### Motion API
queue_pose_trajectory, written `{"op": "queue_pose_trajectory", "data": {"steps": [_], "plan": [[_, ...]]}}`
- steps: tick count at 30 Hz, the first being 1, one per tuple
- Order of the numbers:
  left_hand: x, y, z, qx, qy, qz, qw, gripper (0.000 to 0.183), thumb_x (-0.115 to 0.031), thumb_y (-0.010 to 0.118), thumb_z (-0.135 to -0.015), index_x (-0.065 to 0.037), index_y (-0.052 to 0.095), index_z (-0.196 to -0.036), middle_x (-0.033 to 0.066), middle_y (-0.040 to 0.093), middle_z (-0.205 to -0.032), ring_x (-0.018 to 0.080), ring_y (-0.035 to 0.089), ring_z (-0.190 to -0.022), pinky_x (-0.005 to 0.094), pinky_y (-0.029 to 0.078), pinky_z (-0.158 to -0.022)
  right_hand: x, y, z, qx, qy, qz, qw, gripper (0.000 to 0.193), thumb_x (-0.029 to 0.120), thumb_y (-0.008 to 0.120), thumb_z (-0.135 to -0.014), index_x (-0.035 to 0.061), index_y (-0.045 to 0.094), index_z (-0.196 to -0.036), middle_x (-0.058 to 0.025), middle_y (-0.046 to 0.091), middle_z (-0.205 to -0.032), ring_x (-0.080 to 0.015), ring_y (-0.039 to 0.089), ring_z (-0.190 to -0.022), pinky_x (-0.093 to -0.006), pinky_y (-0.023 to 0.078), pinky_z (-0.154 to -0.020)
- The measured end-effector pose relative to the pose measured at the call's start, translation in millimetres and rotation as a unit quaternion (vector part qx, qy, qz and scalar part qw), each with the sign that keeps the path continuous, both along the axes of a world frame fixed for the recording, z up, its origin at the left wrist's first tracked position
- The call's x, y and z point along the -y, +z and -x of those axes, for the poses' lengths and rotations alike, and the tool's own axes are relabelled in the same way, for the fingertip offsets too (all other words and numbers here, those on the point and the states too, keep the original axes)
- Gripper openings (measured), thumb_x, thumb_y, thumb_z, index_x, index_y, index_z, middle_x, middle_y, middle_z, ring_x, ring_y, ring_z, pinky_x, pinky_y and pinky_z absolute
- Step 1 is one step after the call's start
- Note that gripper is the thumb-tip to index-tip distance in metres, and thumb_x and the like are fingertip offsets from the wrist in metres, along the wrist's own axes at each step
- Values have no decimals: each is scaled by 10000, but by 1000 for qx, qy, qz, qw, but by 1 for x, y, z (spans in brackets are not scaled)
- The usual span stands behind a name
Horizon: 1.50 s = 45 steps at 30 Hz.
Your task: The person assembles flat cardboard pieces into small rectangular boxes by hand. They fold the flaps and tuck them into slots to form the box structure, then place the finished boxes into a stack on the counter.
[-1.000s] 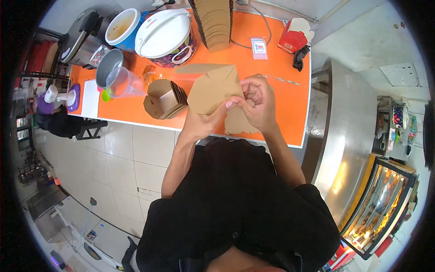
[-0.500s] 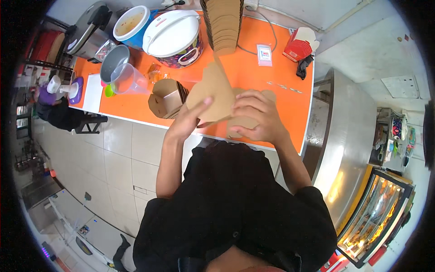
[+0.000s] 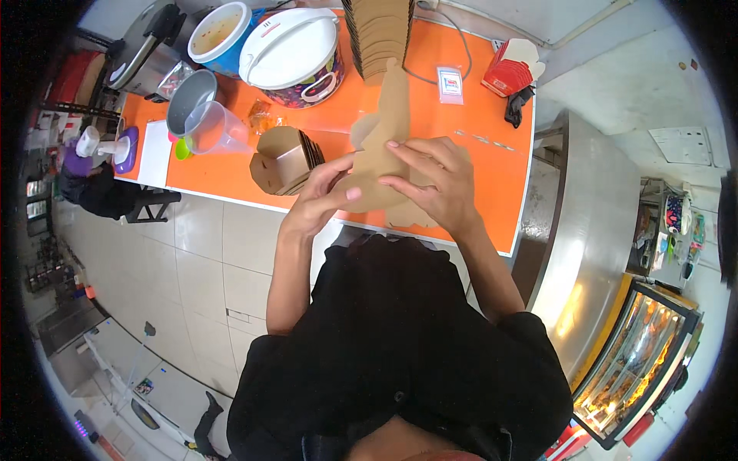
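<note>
Between my hands, above the table's near edge, is a brown cardboard box blank (image 3: pixel 377 173), partly bent with a narrow flap standing up along its far side. My left hand (image 3: pixel 315 198) grips its left edge, the thumb on top and the fingers mostly behind. Closed on the right side, my right hand (image 3: pixel 440 180) pinches the card between thumb and fingertips. More flat brown card (image 3: pixel 411 215) lies on the table beneath, largely covered. Just left of my left hand, several nested folded cardboard boxes (image 3: pixel 283 161) rest on their side.
The orange table (image 3: pixel 484 180) holds a tall stack of brown cartons (image 3: pixel 378 38), a white-lidded tub (image 3: pixel 288 50), a blue bucket (image 3: pixel 223 38), a grey container (image 3: pixel 192 100) and a clear jug (image 3: pixel 215 127). Red cartons (image 3: pixel 511 67) stand at far right. A steel counter (image 3: pixel 592 215) adjoins.
My right hand has moved left and closed on the card. The blank has turned and bent, its narrow flap now pointing away from me. My left hand keeps its grip.
</note>
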State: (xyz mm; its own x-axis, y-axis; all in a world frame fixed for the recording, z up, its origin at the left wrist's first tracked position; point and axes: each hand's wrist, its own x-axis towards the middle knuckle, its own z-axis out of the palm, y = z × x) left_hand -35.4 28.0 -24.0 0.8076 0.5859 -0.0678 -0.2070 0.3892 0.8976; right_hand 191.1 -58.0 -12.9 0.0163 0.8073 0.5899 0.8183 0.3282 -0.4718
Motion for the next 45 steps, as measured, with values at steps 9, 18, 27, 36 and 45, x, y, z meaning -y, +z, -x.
{"op": "queue_pose_trajectory", "data": {"steps": [9, 18, 27, 36, 45], "plan": [[-5, 28, -13, -72, 64, 28, 995, 480, -273, 651, -1019, 29, 581, -1386, 99, 680, -1240, 166, 600, -1183, 326, 415, -1055, -1, -1, 11, 10, -3, -26, 1000, 402, 367, 876, -735, 201, 792, -1091, 55, 716, -1053, -179, 638, -906, -315, 543, -734], [-13, 20, -24, -200, 85, 24, 976, 218, -203, 629, -1040, -18, 735, -1085, -12, 721, -926, 49, 606, -821, 243, 470, -786, -5, -10, 13, -13, 35, -32, 999, 331, 362, 904, -709, 206, 788, -976, 57, 698, -1016, -191, 607, -861, -315, 529, -731], [-16, 18, -23, -153, 85, 139, 975, 207, -223, 648, -1011, -39, 725, -958, -2, 688, -852, 76, 594, -727, 263, 475, -716, -9, -13, 7, -38, 68, -26, 997, 287, 300, 899, -712, 183, 800, -955, 53, 675, -963, -194, 592, -843, -324, 523, -700], [-11, 25, -18, -191, 7, -14, 981, 334, -254, 714, -982, 20, 721, -1173, 36, 731, -1015, 99, 638, -975, 302, 512, -866, -3, -16, -5, -114, 83, 4, 990, 211, 212, 873, -774, 104, 720, -871, -29, 686, -898, -245, 661, -809, -368, 532, -678], [2, 17, -34, -182, 29, -168, 968, 296, -227, 723, -1009, 25, 706, -1165, 57, 721, -1072, 96, 636, -918, 296, 523, -803, -3, -12, 5, -203, -15, 70, 977, 177, 123, 851, -851, 53, 688, -859, -61, 606, -802, -157, 614, -640, -307, 482, -546]]}}
